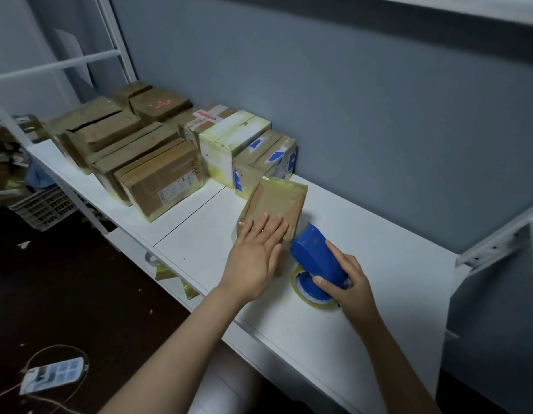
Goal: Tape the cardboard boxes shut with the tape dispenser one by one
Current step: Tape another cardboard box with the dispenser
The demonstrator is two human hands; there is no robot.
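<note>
Desktop [387, 273] runs on white to the right of the blue tape dispenser [314, 255], as far as the grey wall and the front edge. The left hand [256, 252] presses flat, fingers straight, on the small cardboard box [277, 198], which lies near the front edge. The right hand [349, 282] curls round the dispenser, just beside the box's right edge. Taped boxes [157, 177] crowd the desk's left part.

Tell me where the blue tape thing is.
Head view: the blue plastic tape dispenser rests on the white desk in the right hand, just right of the small brown cardboard box.
</note>
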